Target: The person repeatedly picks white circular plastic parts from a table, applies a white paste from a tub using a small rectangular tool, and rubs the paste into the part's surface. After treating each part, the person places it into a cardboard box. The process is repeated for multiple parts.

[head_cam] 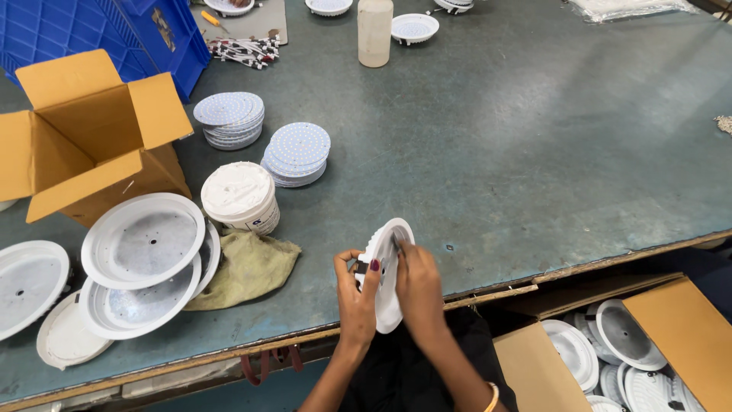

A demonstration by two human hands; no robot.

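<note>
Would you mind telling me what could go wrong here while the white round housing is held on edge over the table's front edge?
1. The white housing is gripped on edge by the left hand and right hand at the table edge; a slip might drop it off the edge.
2. The stacked shallow dishes overlap unevenly near the edge and could slide.
3. The tall bottle might topple if bumped.

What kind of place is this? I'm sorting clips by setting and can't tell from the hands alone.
Most likely a light-fitting assembly workshop. Both hands, left hand and right hand, hold one white round housing at a worn workbench, with stacks of round dotted boards and a carton of more housings.
</note>
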